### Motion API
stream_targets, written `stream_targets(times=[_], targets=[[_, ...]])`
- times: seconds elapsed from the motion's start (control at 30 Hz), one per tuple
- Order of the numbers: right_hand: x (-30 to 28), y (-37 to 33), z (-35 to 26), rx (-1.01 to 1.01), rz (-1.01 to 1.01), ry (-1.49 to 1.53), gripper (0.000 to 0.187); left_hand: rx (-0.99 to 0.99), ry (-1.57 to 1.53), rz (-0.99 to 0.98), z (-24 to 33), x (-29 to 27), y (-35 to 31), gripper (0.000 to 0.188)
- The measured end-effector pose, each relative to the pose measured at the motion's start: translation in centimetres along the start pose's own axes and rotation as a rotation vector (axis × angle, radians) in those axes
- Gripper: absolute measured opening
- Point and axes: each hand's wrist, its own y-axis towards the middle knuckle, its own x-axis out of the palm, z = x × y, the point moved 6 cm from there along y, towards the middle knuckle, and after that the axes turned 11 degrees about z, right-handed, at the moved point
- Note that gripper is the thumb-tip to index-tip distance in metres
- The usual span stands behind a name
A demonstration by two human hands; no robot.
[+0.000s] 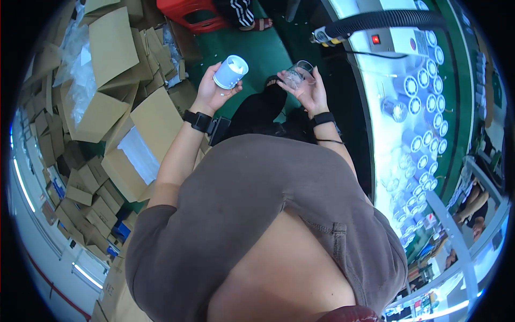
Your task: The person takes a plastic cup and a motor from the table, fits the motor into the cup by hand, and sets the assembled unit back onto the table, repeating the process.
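My left hand [213,92] is wrapped round a white cylindrical housing [229,73], tilted so that its round end with a pale inner part faces up and right. To the right, my right hand [310,94] holds a clear plastic cup [295,76], its open rim turned up and away. The two pieces are apart, both held in front of my body above the green floor. Fingers of each hand curl partly behind what they hold. Each wrist wears a black band, and a dark box sits by the left one.
Rows of white cylinders [416,142] and clear cups [394,183] stand on a lit table to the right. A black corrugated hose [386,20] arches over it. Open cardboard boxes [115,48] are heaped on the left. At the top are a red stool [188,15] and another person's foot [260,24].
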Motion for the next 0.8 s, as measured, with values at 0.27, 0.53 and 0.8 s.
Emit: stream_targets(times=[0.27,0.53,0.8], targets=[[2.3,-14.5,-3.4,-0.487,-0.382,-0.716,0.049,-0.264,0.17,-0.097,-7.7,7.2,-0.8,0.038],[-6.4,-24.7,-5.8,-0.613,-0.183,-0.372,0.053,-0.313,0.217,-0.165,-18.7,16.1,-5.5,0.041],[-4.8,-33.0,-7.2,-1.026,-0.153,-1.102,0.057,-0.167,0.612,-0.307,-23.4,18.2,-7.7,0.038]])
